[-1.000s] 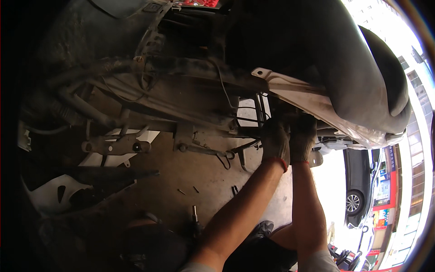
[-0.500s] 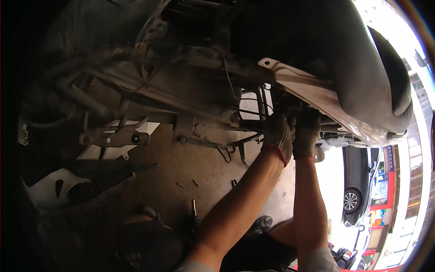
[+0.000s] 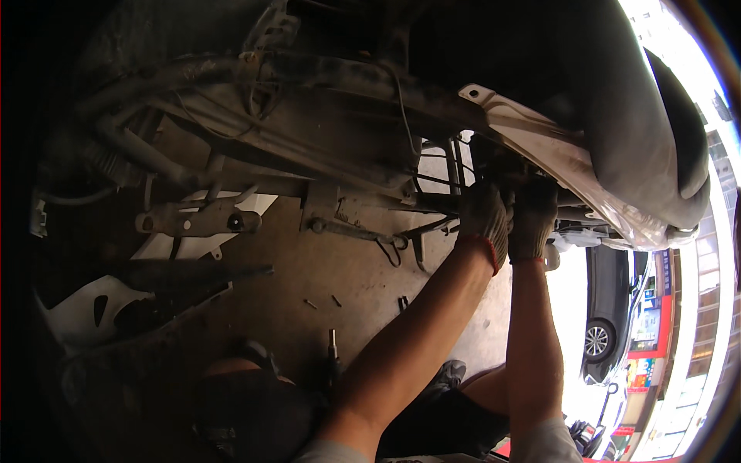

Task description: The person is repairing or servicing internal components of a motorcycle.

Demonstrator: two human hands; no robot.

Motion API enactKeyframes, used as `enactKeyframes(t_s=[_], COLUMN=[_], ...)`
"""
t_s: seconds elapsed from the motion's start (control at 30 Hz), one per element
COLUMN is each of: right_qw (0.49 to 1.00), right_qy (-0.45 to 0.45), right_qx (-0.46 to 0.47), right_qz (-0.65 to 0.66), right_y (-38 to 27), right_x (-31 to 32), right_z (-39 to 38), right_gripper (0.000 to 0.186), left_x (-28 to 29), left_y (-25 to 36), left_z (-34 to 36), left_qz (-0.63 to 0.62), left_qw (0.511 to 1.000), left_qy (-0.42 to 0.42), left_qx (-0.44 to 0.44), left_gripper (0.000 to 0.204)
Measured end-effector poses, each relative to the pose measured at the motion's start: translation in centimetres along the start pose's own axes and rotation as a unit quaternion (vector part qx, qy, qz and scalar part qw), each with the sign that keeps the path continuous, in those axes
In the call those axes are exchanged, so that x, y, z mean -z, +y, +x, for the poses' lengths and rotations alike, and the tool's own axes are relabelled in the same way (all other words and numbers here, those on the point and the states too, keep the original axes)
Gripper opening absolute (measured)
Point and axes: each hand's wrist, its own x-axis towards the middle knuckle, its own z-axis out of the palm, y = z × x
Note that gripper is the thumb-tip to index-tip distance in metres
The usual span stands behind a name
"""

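Both hands wear knitted work gloves with red cuffs and reach into the dark frame of a motor scooter (image 3: 363,73) stripped of panels. My left hand (image 3: 485,220) is closed, its fingers curled in shadow beneath the pale side bracket (image 3: 532,127); what they hold is hidden. Close beside it, my right hand (image 3: 534,218) is raised among the same frame parts. Its fingertips disappear into the dark, so their grip cannot be made out. Above and to the right of the hands bulges the scooter's dark seat (image 3: 629,131).
On the concrete floor (image 3: 289,266) lie small bolt-like pieces (image 3: 310,304). A dark tool with a metal shaft (image 3: 333,343) is beside my left forearm. White panel parts (image 3: 96,309) lie at the left. A dark car (image 3: 606,297) is parked outside at the right.
The view has shifted slightly, so the scooter and both gloved hands appear a little farther right. The hands stay at the same place on the frame.
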Motion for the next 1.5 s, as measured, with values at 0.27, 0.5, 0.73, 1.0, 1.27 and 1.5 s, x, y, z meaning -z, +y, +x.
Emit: enactKeyframes(t_s=[0.27,0.5,0.73,1.0,1.27,1.5], right_qw=[0.981,0.999,0.994,0.984,0.997,0.978], right_qy=[-0.039,0.0,-0.029,-0.021,-0.059,-0.025], right_qx=[-0.142,-0.032,-0.081,-0.141,-0.057,-0.136], right_qz=[0.128,0.021,0.074,0.107,0.004,0.157], right_y=[0.0,0.1,-0.6,-0.4,0.3,0.7], right_x=[-0.2,-0.4,0.2,0.2,0.1,-0.4], right_z=[-0.1,-0.1,0.2,0.3,-0.3,-0.2], right_gripper=[0.016,0.021,0.022,0.02,0.023,0.016], left_x=[-0.4,0.1,-0.2,-0.4,-1.1,-0.4], left_y=[0.5,0.7,0.5,0.5,-0.4,0.4], left_z=[0.2,0.0,0.1,-0.3,0.2,-0.6], left_qz=[0.049,-0.033,0.019,0.048,0.023,0.001], left_qw=[0.999,0.998,1.0,0.999,0.997,0.999], left_qy=[0.004,-0.051,-0.001,-0.014,0.056,-0.043], left_qx=[0.003,0.018,0.012,0.019,-0.042,0.017], left_gripper=[0.023,0.027,0.017,0.018,0.018,0.022])
